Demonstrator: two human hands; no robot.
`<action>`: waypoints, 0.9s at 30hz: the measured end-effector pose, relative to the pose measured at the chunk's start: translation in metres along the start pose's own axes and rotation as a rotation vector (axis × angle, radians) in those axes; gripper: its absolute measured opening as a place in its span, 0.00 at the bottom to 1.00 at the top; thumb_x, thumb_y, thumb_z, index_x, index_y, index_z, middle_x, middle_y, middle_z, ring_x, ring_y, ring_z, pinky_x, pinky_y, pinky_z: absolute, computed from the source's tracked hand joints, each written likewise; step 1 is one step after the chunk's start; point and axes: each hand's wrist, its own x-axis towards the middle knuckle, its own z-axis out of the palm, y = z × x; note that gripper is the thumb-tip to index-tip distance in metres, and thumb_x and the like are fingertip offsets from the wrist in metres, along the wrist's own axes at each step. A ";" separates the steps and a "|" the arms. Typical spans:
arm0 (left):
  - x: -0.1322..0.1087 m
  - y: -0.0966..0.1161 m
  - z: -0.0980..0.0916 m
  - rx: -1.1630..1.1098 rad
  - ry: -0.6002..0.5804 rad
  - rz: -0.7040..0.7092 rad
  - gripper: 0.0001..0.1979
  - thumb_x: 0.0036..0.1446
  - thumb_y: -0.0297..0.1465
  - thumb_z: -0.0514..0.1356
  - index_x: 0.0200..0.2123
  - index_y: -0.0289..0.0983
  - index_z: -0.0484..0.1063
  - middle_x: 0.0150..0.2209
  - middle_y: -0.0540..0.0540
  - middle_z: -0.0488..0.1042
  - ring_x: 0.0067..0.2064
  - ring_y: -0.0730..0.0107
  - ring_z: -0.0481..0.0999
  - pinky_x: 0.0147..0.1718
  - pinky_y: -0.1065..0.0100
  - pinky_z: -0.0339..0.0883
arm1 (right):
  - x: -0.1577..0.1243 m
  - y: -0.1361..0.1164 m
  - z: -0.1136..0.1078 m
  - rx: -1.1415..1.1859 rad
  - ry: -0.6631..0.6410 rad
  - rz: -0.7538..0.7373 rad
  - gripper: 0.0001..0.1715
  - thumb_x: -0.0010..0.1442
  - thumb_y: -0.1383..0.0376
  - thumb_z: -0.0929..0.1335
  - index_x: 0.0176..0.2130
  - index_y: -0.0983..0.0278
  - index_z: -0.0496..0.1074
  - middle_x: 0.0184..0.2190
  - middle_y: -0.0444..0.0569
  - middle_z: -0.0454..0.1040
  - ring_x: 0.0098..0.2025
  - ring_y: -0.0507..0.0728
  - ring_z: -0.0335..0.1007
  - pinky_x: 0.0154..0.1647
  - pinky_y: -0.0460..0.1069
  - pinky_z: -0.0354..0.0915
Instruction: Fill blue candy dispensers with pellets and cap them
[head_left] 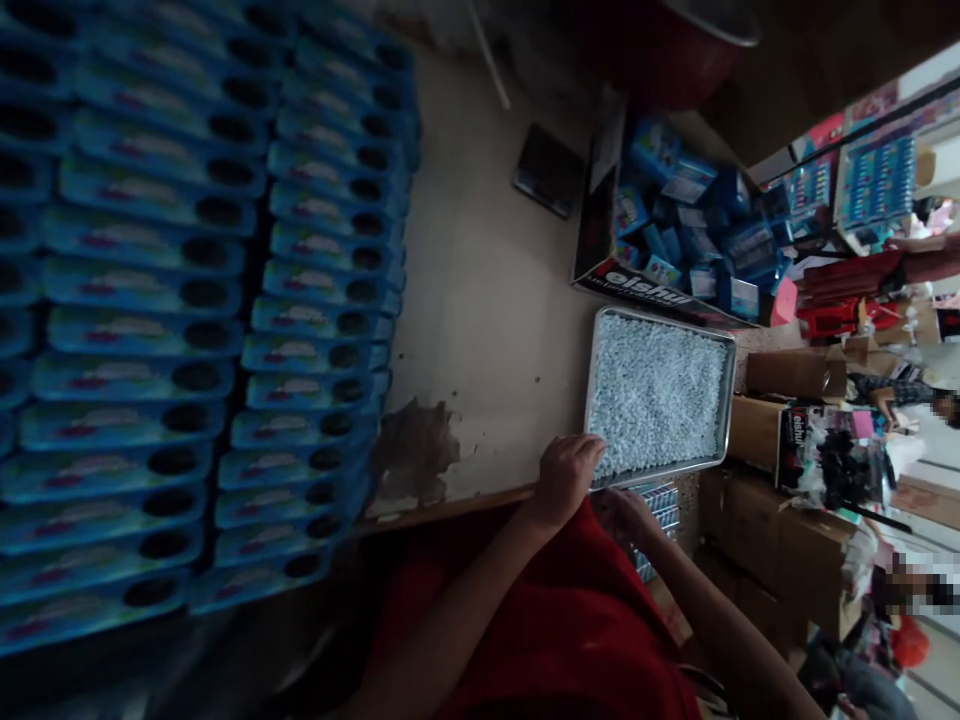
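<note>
Two hands (568,478), one tray (730,400)

Left grip (568,477) seemingly touches the pellet-filled tray (730,400).

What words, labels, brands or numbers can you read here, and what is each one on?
"eishu", its ends unclear: on the black-printed carton beside the tray.
"eishu", sideways and blurry: on the farther black-printed carton.
Too blurred to read: print on the stacked blue packages and the white labels inside the nearer carton.
</note>
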 end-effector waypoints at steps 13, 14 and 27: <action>0.243 -0.029 0.007 0.337 -0.124 0.064 0.16 0.71 0.32 0.58 0.57 0.35 0.78 0.57 0.35 0.80 0.59 0.50 0.77 0.62 0.54 0.67 | 0.043 -0.208 -0.144 -0.496 0.618 -1.045 0.18 0.73 0.54 0.64 0.50 0.56 0.81 0.52 0.55 0.80 0.56 0.62 0.73 0.63 0.61 0.66; 0.255 -0.029 0.016 0.381 -0.202 0.060 0.19 0.70 0.33 0.59 0.60 0.33 0.77 0.59 0.33 0.78 0.61 0.47 0.76 0.63 0.53 0.66 | 0.057 -0.231 -0.152 -0.560 0.614 -1.073 0.18 0.74 0.56 0.64 0.52 0.57 0.81 0.54 0.56 0.80 0.58 0.63 0.72 0.65 0.62 0.64; 0.262 -0.042 0.066 0.488 -0.236 -0.219 0.15 0.71 0.35 0.56 0.49 0.39 0.82 0.51 0.39 0.84 0.56 0.48 0.78 0.56 0.50 0.61 | 0.161 -0.278 -0.207 -1.048 0.716 -0.885 0.20 0.76 0.58 0.62 0.47 0.64 0.81 0.52 0.58 0.78 0.55 0.66 0.62 0.57 0.57 0.56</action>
